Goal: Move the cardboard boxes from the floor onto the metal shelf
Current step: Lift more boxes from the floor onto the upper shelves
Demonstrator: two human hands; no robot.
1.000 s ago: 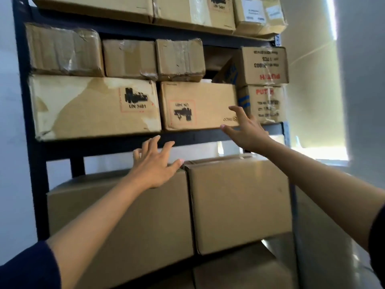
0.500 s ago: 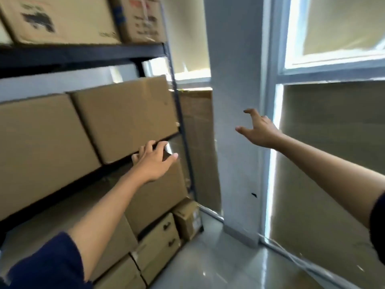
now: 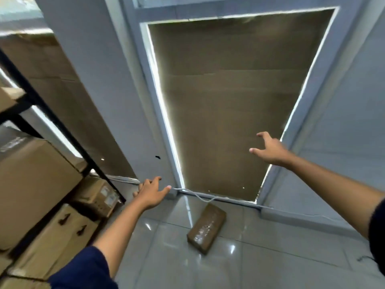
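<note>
A small flat cardboard box [image 3: 207,227] wrapped in shiny tape lies on the grey tiled floor below the window. The black metal shelf [image 3: 62,130] stands at the left, loaded with several brown boxes [image 3: 35,182]. My left hand [image 3: 151,192] hovers in the air with spread fingers, up and to the left of the floor box, holding nothing. Higher at the right, my right hand [image 3: 268,149] is stretched out with fingers apart, also holding nothing. Neither hand touches a box.
A grey pillar [image 3: 100,90] rises between the shelf and a window covered with brown board [image 3: 227,105]. A white cable [image 3: 200,195] runs along the window's base. A grey wall [image 3: 343,132] closes the right side. Glossy floor tiles [image 3: 260,263] spread around the box.
The view has swung right and down, away from the shelf toward the floor. Both hands left the shelf boxes and now hang in the air. The small floor box has come into view.
</note>
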